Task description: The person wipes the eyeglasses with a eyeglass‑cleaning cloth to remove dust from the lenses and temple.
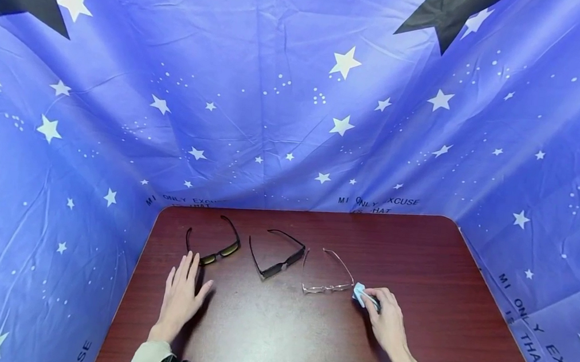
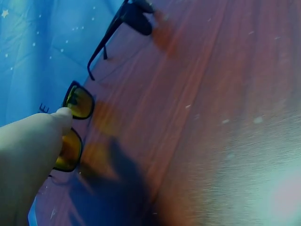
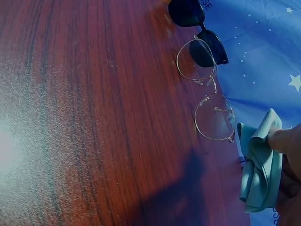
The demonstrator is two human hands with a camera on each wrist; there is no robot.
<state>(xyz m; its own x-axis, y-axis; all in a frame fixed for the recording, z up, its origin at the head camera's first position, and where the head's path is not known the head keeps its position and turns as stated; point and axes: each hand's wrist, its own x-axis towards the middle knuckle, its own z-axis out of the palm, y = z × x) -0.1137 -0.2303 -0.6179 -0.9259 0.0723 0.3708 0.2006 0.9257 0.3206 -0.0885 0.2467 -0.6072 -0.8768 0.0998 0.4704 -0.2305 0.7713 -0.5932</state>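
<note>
My right hand (image 1: 386, 321) pinches a folded light-blue cleaning cloth (image 3: 261, 165) between thumb and fingers, just right of the clear eyeglasses (image 1: 329, 289). Those glasses have thin metal rims and round lenses, plain in the right wrist view. On the left, my left hand (image 1: 181, 295) has its fingers extended, the tips beside the yellow-lensed glasses (image 1: 229, 250) with a black frame. In the left wrist view the thumb overlaps these yellow-lensed glasses (image 2: 81, 104). Between the two pairs lie dark sunglasses (image 1: 274, 269), temples unfolded toward the back.
The reddish-brown wooden table (image 1: 276, 335) has rounded far corners. Blue star-printed fabric (image 1: 277, 88) hangs close behind it and along both sides. Black star shapes (image 1: 449, 14) show at the top of the head view. Bright glare lies on the table's middle.
</note>
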